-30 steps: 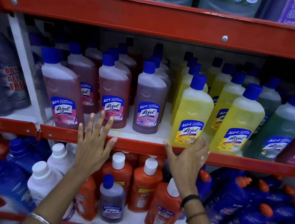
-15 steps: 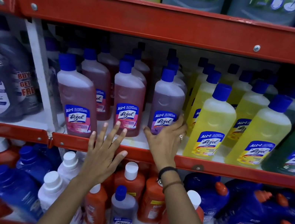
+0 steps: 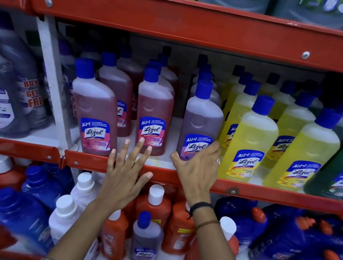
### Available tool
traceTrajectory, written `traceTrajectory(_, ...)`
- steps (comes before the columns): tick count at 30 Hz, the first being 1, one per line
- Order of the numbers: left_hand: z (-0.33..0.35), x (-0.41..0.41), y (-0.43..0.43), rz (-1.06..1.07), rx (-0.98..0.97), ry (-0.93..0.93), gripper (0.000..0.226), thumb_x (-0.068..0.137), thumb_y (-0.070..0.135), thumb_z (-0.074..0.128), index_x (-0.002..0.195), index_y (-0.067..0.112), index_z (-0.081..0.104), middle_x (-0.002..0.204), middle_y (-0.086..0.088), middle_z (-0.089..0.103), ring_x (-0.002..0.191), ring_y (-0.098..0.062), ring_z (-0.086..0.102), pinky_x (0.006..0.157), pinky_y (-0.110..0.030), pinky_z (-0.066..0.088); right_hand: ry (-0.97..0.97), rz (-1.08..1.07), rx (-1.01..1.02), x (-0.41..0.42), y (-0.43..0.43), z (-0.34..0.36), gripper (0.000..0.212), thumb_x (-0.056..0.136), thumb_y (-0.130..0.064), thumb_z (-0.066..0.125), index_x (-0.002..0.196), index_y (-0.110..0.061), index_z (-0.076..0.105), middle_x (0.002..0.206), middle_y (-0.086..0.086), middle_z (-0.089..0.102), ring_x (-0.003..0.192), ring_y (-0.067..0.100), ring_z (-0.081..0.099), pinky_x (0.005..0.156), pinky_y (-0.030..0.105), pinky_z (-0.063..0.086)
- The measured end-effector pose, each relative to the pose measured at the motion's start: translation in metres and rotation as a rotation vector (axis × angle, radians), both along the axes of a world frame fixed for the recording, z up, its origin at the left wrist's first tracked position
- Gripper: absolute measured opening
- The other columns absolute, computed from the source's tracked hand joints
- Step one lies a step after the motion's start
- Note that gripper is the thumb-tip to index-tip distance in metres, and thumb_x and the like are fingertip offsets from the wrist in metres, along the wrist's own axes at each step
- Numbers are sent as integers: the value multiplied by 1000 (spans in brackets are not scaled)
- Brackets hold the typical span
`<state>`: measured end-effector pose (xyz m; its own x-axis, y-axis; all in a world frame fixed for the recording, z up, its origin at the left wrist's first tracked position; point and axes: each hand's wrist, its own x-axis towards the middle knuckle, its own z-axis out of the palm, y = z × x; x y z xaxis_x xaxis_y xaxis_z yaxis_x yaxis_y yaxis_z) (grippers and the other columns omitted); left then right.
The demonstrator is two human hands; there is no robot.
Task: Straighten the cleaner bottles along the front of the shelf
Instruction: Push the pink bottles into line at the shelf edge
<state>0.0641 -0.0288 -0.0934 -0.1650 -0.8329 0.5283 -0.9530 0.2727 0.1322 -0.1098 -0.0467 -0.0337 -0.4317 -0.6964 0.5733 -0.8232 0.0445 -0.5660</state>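
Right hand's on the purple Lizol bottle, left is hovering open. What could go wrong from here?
1. The right hand grips the purple Lizol bottle low at its base; a sideways nudge could tip it into the yellow Lizol bottle close beside it.
2. The front bottles stand near the red shelf lip; pulling one too far forward may drop it.
3. The left hand is spread open, steadying nothing.

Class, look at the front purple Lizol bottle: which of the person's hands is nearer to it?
Right. The right hand wraps the purple Lizol bottle at its base; the left hand is spread open off to its left, over the red shelf edge.
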Motion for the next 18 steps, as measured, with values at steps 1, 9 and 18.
traceTrajectory(1,1,0,1,0,6,-2,62,94,60,17,150,36,7,161,11,-3,147,-15,-14,113,-35,-21,7,2,-2,-1,4,-1,102,54,-52,73,129,5,33,119,24,56,109,39,56,86,41,52)
traceTrajectory(9,2,3,5,-6,10,-19,64,94,59,18,151,32,6,161,3,10,147,-13,-14,114,-34,-18,2,34,47,-1,25,1,106,58,-52,73,135,4,28,127,23,51,107,38,58,78,38,53)
traceTrajectory(18,-17,40,21,50,-8,-62,63,94,56,20,150,31,6,160,0,2,147,-24,8,114,-47,9,-60,317,-397,19,57,-31,62,80,-35,64,128,-5,38,132,11,35,121,30,45,97,36,49)
